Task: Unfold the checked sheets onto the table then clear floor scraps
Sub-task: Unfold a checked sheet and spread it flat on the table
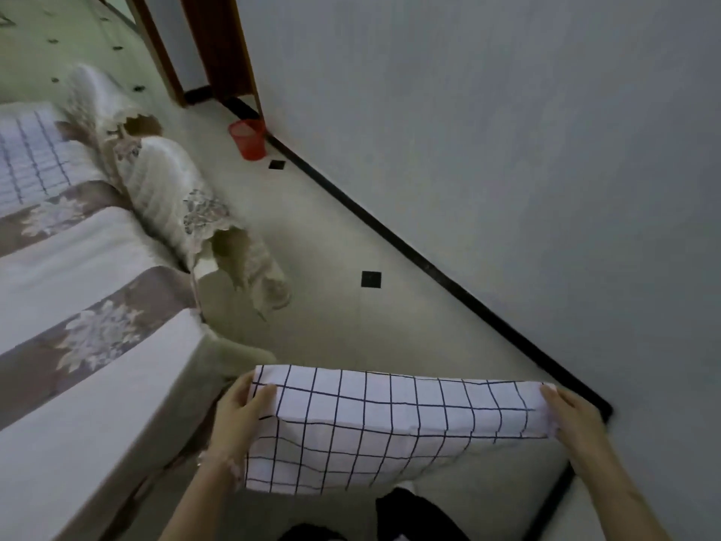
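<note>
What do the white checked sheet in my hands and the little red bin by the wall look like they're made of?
The white sheet with dark grid lines, held between the left hand and right hand, looks like thin woven cloth with a matte finish: it sags and creases between the grips. The small red bin by the wall seems to be plastic, going by its uniform bright colour, though blur leaves that open.

A white checked sheet [390, 419] with thin dark grid lines is held folded and stretched flat in the air above the floor, its lower layer hanging down at the left. A second checked sheet [29, 158] lies far left.
</note>
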`<state>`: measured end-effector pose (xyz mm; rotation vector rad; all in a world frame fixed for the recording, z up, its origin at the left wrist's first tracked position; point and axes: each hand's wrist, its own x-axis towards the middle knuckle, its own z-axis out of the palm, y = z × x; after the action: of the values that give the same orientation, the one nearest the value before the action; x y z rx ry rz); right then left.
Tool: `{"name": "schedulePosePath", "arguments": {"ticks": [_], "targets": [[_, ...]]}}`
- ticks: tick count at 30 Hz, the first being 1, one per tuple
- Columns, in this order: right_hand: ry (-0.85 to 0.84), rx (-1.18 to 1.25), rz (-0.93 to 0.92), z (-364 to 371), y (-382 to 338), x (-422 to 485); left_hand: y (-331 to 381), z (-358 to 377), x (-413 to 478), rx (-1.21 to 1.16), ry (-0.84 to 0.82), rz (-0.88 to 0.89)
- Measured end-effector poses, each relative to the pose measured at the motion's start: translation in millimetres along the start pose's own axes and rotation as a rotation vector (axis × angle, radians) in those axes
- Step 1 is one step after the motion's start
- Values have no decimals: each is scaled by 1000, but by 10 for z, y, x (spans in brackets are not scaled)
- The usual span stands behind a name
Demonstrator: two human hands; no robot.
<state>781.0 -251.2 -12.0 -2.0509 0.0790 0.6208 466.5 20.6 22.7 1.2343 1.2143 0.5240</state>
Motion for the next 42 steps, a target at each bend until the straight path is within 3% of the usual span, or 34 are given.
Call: {"name": "schedulePosePath", "arguments": {"ticks": [6,11,20,27,36,42], "targets": [[-4,37,-69,-215,-861,579,489,650,628,11,20,34],[-15,-11,-114,81,-1394,1396,852,833,1392,-9,83,74],[-223,-73,-217,1453,-2854,2662,1331,924,2848,-158,254,-14],[-395,-74,-467,2843,-4572,3285,2167,520,3680,-210,467,70],[-896,-122,-724,5045,-6185,3363,2708,176,3947,-375,902,184],[-1393,-117,-788,6424,-7102,2562,3291,7,3683,-460,1336,266]]}}
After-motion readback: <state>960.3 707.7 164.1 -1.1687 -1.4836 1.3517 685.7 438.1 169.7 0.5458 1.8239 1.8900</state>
